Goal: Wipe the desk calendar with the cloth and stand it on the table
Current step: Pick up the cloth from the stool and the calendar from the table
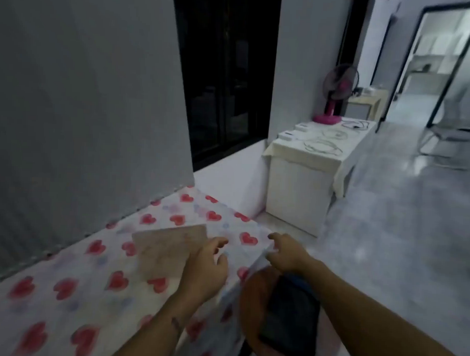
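Observation:
The desk calendar [170, 251], a beige card with faint print, sits on the heart-patterned table [91, 287] near its right end, and its face looks tilted up. My left hand [206, 267] is just right of it with loosely curled fingers spread, close to the calendar's right edge and holding nothing. My right hand [287, 255] hovers at the table's right edge, index finger and thumb apart, its fingertips by the hanging tablecloth edge [254, 269]. No separate wiping cloth shows. The frame is blurred.
A round orange stool [253, 311] with a dark flat device [290, 321] on it stands under my right arm. Beyond are a white cabinet [303, 185] with cables and a pink fan [335, 93]. A grey wall borders the table on the left.

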`<act>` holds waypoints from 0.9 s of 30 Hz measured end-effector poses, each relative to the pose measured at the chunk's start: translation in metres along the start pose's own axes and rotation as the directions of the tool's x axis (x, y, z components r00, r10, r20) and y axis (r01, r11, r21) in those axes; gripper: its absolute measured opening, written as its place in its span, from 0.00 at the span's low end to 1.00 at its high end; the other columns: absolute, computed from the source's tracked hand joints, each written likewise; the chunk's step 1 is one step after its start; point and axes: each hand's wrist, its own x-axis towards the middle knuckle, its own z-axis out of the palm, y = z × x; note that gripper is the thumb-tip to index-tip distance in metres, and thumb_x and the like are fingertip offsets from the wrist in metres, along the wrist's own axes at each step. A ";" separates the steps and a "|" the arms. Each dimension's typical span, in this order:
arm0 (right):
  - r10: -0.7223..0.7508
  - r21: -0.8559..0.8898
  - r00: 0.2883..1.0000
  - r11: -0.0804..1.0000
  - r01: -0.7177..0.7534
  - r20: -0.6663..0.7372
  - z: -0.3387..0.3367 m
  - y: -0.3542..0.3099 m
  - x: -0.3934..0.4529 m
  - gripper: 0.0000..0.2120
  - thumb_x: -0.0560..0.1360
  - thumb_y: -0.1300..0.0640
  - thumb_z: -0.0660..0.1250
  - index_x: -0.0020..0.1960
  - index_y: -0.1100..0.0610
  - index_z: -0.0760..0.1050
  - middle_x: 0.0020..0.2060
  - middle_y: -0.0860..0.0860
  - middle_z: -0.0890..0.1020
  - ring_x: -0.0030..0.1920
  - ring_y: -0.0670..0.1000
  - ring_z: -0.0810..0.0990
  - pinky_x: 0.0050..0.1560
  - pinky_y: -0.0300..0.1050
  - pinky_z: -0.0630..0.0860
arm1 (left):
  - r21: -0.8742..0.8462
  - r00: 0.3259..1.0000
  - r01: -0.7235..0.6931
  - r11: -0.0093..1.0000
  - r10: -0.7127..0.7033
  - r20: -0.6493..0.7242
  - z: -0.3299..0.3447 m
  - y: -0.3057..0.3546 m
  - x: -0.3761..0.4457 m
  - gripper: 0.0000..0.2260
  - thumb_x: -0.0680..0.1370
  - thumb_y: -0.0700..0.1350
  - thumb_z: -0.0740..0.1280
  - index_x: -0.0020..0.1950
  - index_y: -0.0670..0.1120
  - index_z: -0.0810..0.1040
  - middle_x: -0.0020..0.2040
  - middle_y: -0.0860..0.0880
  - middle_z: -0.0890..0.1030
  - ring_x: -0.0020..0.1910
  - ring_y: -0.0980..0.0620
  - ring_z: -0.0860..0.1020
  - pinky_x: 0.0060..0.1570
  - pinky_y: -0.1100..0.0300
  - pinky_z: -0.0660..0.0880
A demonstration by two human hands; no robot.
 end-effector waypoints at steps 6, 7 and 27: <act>0.183 -0.038 0.961 0.983 -0.179 0.209 0.042 0.083 -0.004 0.26 0.71 0.46 0.61 0.68 0.52 0.67 0.67 0.58 0.69 0.62 0.61 0.72 0.60 0.55 0.72 | 0.140 0.950 0.023 0.990 -0.065 0.305 0.086 -0.021 0.001 0.19 0.78 0.43 0.64 0.69 0.50 0.75 0.67 0.50 0.76 0.65 0.50 0.74 0.64 0.59 0.69; 0.214 -0.048 0.947 0.977 -0.209 0.238 0.052 0.093 -0.002 0.28 0.72 0.47 0.61 0.71 0.53 0.63 0.70 0.58 0.65 0.65 0.62 0.69 0.61 0.57 0.71 | 0.173 0.929 0.006 0.985 -0.070 0.363 0.098 -0.027 0.002 0.20 0.78 0.44 0.63 0.71 0.50 0.73 0.69 0.49 0.75 0.67 0.49 0.73 0.67 0.57 0.69; 0.327 -0.243 0.943 0.912 -0.330 -0.053 0.161 0.146 0.022 0.45 0.68 0.41 0.58 0.76 0.44 0.35 0.77 0.59 0.41 0.75 0.67 0.42 0.68 0.72 0.40 | 0.386 0.736 -0.382 0.840 0.024 0.677 0.214 -0.137 0.016 0.30 0.80 0.47 0.53 0.81 0.41 0.55 0.82 0.42 0.53 0.81 0.44 0.50 0.79 0.46 0.48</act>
